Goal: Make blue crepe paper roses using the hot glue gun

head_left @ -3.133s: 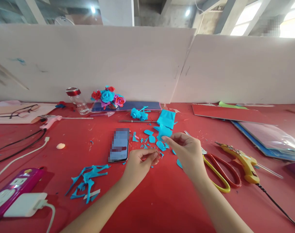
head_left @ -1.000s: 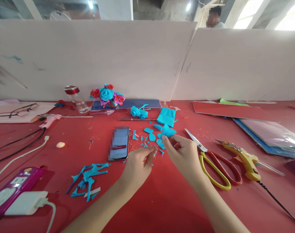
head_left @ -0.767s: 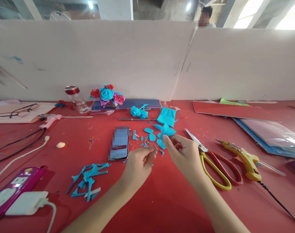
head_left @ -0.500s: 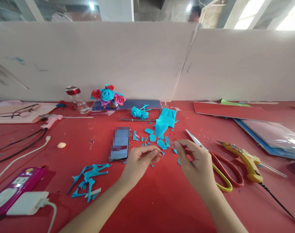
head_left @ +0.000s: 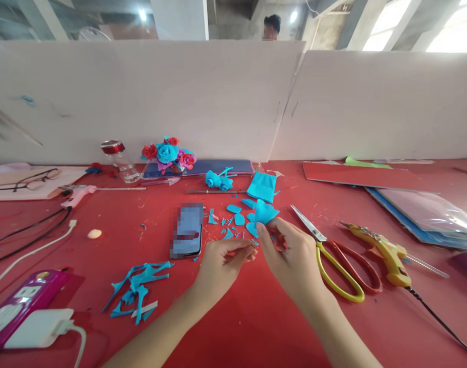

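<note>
My right hand [head_left: 290,258] pinches a turquoise paper piece [head_left: 265,212] by its lower tip, just above the red table [head_left: 256,317]. Close to its left, my left hand [head_left: 223,266] has thumb and fingers pinched together beside that tip; what it holds is too small to make out. Several small turquoise petal cut-outs [head_left: 237,220] lie just beyond both hands. A folded turquoise sheet [head_left: 262,186] rests farther back.
Scissors with red and yellow handles [head_left: 338,260] and a yellow glue gun [head_left: 382,250] lie to the right. A phone [head_left: 187,231], turquoise scraps [head_left: 137,289], a power strip [head_left: 16,301] with charger, cables and a pink glue gun [head_left: 76,193] lie left. Paper flowers [head_left: 167,153] and a jar [head_left: 118,159] stand by the white partition.
My right hand went out empty to the petals half a second ago, then came back toward my left hand pinching a turquoise piece. My left hand stayed pinched in place.
</note>
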Action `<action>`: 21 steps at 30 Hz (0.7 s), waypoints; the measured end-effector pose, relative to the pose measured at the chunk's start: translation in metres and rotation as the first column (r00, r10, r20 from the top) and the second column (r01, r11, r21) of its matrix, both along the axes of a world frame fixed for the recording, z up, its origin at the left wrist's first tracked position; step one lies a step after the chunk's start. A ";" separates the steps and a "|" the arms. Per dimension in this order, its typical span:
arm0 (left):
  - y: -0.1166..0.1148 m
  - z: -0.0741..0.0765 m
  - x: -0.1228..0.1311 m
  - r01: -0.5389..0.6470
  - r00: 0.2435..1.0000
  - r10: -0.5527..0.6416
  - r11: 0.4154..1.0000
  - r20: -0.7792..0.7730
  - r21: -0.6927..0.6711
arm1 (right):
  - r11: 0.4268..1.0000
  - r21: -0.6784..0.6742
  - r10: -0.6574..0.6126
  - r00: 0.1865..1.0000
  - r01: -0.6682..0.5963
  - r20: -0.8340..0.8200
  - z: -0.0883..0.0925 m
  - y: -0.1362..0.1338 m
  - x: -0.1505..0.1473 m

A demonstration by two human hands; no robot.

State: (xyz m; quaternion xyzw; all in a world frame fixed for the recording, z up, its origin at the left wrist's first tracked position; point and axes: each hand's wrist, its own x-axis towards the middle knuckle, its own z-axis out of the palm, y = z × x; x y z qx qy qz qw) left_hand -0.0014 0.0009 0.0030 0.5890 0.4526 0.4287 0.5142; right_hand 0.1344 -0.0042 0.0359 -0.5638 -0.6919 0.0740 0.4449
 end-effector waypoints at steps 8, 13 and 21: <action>0.002 -0.005 -0.003 0.003 1.000 -0.004 0.998 0.014 0.059 | 0.992 -0.055 0.109 0.988 -0.115 -0.105 -0.001 0.000 0.001; 0.003 -0.003 -0.003 0.040 0.984 -0.025 0.996 0.176 -0.082 | 0.996 0.019 0.090 0.989 -0.089 -0.114 0.001 -0.005 0.011; 0.006 -0.002 -0.007 0.137 0.947 -0.084 0.979 0.309 -0.153 | 0.991 0.020 -0.134 0.988 0.133 0.077 -0.027 -0.022 0.076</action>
